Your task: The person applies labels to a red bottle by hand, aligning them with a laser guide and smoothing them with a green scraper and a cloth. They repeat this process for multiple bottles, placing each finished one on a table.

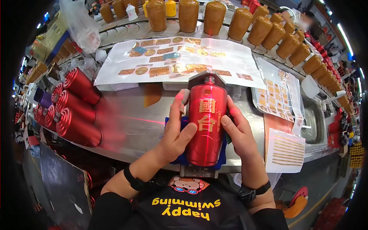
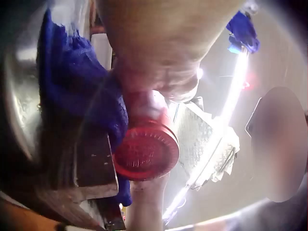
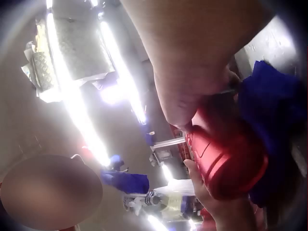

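Note:
A red bottle [image 1: 207, 145] with large gold characters lies tilted in front of the person, its neck pointing away. A blue cloth [image 1: 180, 158] is under it, and an angled dark plate [image 1: 220, 78] stands behind its neck. My left hand [image 1: 174, 132] holds the bottle's left side, thumb against the red wall; a grey cover sits on one fingertip. On the other side my right hand [image 1: 241, 132] holds it, thumb by the small gold lettering. The left wrist view shows the round bottle base [image 2: 147, 153]; in the right wrist view the red body [image 3: 228, 161] shows below the hand.
Several red bottles [image 1: 78, 105] lie stacked at the left. A white sheet of gold decals [image 1: 134, 78] spreads behind the work spot, with smaller decal sheets [image 1: 285, 147] at the right. Brown bottles [image 1: 214, 19] line the curved conveyor behind. A sink [image 1: 316, 122] is far right.

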{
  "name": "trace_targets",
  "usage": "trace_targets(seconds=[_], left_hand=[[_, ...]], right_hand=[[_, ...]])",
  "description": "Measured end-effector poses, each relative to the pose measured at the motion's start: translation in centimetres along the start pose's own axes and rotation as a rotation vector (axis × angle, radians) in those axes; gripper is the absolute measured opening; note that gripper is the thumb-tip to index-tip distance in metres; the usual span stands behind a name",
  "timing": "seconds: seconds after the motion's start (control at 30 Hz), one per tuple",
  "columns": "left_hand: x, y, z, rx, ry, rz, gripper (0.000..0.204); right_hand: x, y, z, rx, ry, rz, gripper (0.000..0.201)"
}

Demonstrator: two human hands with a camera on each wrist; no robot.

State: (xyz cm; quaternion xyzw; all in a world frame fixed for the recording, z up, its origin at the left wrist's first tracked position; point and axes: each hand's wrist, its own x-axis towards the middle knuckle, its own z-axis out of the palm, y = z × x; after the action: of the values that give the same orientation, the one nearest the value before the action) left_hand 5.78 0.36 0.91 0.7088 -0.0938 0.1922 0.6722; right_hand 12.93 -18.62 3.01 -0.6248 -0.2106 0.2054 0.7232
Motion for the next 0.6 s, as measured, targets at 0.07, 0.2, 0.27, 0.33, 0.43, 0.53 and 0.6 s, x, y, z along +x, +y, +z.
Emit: trace_targets(seconds=[0.07, 0.2, 0.27, 0.33, 0.43, 0.53, 0.6], left_hand=[[-0.4, 0.4, -0.7, 0.189, -0.036, 0.16, 0.076], [0.0, 2.2, -1.7, 0.556, -0.141, 0.473, 0.061], [0.8, 3.0, -1.8, 0.635, -0.199, 0.491, 0.054], [2.1, 3.4, -1.8, 0.723, -0.259, 0.567, 0.054], [4.0, 3.4, -1.8, 0.757, -0.327, 0.597, 0.052], [4.6, 2.9, -1.6, 0.614, -0.251, 0.552, 0.048], [4.4, 2.7, -1.2, 0.468, -0.163, 0.44, 0.048]], right_hand=[[0.0, 0.2, -0.1, 0.038, 0.01, 0.018, 0.065], [0.2, 0.7, -0.3, -0.004, 0.016, -0.002, 0.065], [0.1, 0.8, -0.3, 0.0, 0.021, 0.0, 0.064], [0.1, 0.9, -0.3, 0.004, 0.027, -0.004, 0.062], [0.0, 0.9, -0.2, -0.004, 0.034, -0.014, 0.061], [0.0, 0.8, -0.2, -0.039, 0.041, -0.03, 0.064], [0.1, 0.5, 0.2, -0.073, 0.048, -0.041, 0.068]])
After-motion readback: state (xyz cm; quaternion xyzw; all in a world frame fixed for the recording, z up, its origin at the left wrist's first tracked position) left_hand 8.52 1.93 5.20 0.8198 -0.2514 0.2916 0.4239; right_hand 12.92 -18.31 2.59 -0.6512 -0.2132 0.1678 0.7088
